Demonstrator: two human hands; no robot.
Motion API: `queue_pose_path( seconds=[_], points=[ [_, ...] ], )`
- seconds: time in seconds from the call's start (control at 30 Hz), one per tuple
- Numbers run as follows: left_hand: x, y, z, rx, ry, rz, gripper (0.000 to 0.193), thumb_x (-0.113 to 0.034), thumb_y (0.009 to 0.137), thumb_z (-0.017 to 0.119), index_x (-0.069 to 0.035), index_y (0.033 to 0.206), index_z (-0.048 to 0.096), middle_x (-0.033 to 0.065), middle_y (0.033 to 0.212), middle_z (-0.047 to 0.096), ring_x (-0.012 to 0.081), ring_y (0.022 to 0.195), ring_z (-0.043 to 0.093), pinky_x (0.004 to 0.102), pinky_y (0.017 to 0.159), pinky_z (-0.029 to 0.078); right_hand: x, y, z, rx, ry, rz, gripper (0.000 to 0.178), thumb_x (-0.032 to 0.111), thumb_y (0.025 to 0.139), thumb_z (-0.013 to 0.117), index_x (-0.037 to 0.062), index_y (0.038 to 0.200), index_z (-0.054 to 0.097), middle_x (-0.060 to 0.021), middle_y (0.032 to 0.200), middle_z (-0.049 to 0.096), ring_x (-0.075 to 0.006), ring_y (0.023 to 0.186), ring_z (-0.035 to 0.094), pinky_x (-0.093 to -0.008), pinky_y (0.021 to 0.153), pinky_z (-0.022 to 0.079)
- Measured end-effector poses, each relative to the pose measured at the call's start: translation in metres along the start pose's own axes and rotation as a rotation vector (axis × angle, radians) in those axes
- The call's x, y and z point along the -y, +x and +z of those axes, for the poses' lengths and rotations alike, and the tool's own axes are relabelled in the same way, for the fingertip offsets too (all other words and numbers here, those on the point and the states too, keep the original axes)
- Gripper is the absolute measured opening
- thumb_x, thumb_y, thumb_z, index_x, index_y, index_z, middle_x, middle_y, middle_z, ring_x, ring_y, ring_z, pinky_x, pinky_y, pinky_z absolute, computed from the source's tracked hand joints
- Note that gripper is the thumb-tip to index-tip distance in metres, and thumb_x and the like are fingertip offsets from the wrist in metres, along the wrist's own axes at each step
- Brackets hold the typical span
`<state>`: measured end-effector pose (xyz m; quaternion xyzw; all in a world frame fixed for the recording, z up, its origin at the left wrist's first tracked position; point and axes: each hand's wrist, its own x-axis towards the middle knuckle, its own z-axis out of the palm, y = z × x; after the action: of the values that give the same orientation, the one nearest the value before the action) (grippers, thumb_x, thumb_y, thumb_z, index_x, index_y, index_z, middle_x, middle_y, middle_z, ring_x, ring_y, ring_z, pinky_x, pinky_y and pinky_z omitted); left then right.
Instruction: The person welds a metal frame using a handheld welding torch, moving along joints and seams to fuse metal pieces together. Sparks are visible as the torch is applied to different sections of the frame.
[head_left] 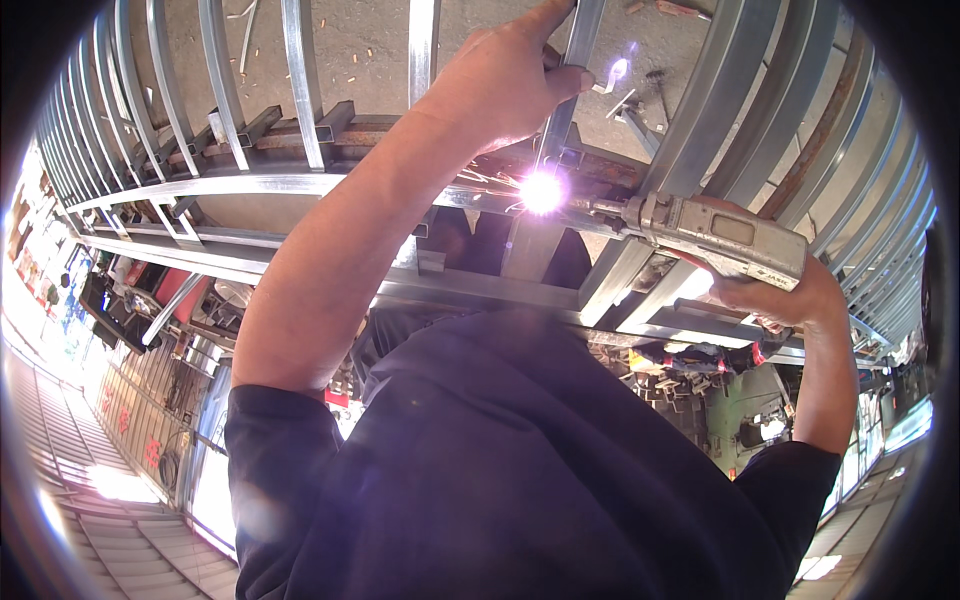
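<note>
My right hand point(795, 285) is wrapped round a grey, boxy welding gun point(728, 238). Its nozzle points left at a glaring white-violet weld spot point(543, 192), where sparks fly off to the left. That spot lies where an upright metal bar point(560, 125) meets a long shiny rail point(290, 184). Higher up, my left hand point(500, 80) grips the same bar, thumb on its near side; the fingertips are partly hidden. The glare washes out the joint itself. Bar and rail belong to a large metal frame.
Rows of parallel bars point(302, 80) extend left and right. Below the rail runs a second frame member point(480, 290), close to my body. Scraps and small offcuts lie on the concrete floor point(370, 40). Workshop clutter, including a red object point(187, 296), stands beyond the frame.
</note>
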<state>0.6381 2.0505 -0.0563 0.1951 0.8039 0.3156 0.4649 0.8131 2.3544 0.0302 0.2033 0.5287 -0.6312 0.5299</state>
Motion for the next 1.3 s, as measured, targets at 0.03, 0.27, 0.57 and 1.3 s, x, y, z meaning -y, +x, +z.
queue_pose_path(
  seconds=[0.03,0.27,0.57,1.3],
  points=[
    [0.0,0.0,0.0,-0.002,-0.006,-0.004,0.061,-0.019,0.098,0.067,-0.009,0.154,0.045,0.0196,0.116,0.072,0.0354,0.107,0.07,0.0456,0.095,0.055,-0.002,0.0,0.0,-0.007,-0.003,-0.027,0.079,0.01,0.085,0.079,0.0064,0.158,0.047,-0.0083,0.131,0.07,-0.0139,0.11,0.065,-0.0316,0.093,0.056],
    [-0.001,0.0,0.0,-0.014,-0.043,-0.021,0.067,-0.019,0.097,0.067,-0.008,0.157,0.041,0.0217,0.111,0.073,0.0373,0.103,0.072,0.0466,0.091,0.056,0.012,-0.004,0.002,-0.039,0.002,0.112,0.08,0.011,0.084,0.08,0.0076,0.157,0.049,-0.008,0.129,0.071,-0.0147,0.111,0.065,-0.032,0.097,0.054],
    [0.001,-0.001,0.0,-0.026,-0.081,-0.028,0.074,-0.019,0.096,0.069,-0.007,0.161,0.035,0.0244,0.104,0.074,0.0399,0.097,0.073,0.0479,0.086,0.056,0.003,-0.007,-0.002,-0.051,-0.035,0.085,0.08,0.012,0.083,0.081,0.0069,0.156,0.05,-0.0072,0.127,0.072,-0.0136,0.111,0.065,-0.0305,0.096,0.054],
    [0.024,-0.037,-0.035,-0.451,-0.393,0.107,0.055,-0.03,0.099,0.066,-0.006,0.147,0.054,0.0218,0.097,0.075,0.034,0.092,0.073,0.0443,0.085,0.056,0.019,-0.079,0.095,-0.545,-0.072,-0.012,0.036,0.013,0.079,0.088,0.0014,0.107,0.069,-0.001,0.092,0.065,-0.0109,0.083,0.061,-0.0273,0.071,0.049]
  ],
)
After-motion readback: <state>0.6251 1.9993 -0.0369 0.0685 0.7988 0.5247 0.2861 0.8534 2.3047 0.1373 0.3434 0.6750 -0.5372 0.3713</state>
